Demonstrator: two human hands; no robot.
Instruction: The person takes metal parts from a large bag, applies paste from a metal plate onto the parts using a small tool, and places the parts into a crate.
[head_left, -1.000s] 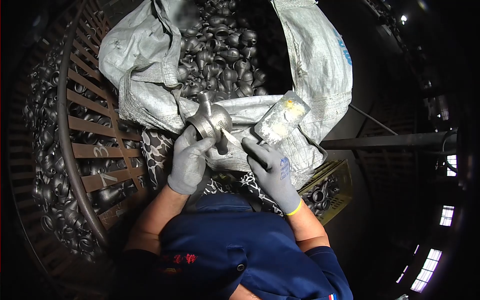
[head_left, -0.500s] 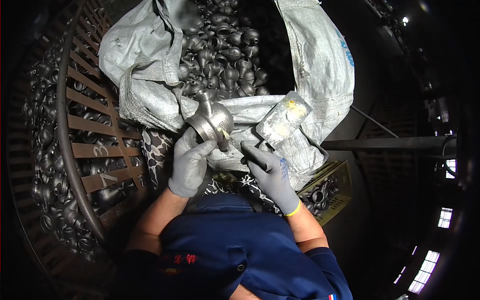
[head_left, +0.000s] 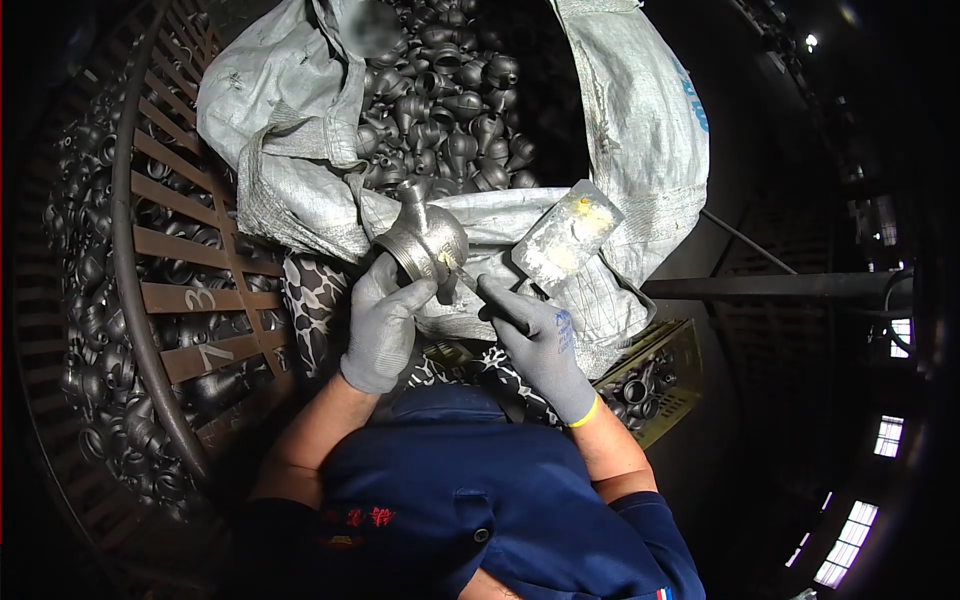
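Note:
My left hand [head_left: 382, 325], in a grey glove, grips a rounded grey metal casting [head_left: 436, 236] with a threaded collar and a narrow neck that points up. My right hand [head_left: 535, 335], gloved too, is closed around a thin slim tool [head_left: 470, 277] whose kind I cannot make out. The tool's tip meets the casting's lower right side, at a small yellow smear [head_left: 447, 262]. A flat plate [head_left: 568, 238] smeared with whitish and yellow paste lies on the sack's near edge, just beyond my right hand.
Ahead, a large white woven sack [head_left: 650, 130] holds many similar castings [head_left: 455, 110]. A rusty barred cage [head_left: 180, 250] full of castings stands on the left. At the right, a yellow-green crate [head_left: 680, 395] contains more. A horizontal metal bar [head_left: 780, 288] extends rightward.
My right hand has shifted slightly left and up, bringing the tool's tip onto the yellow smear. The casting in my left hand has barely moved.

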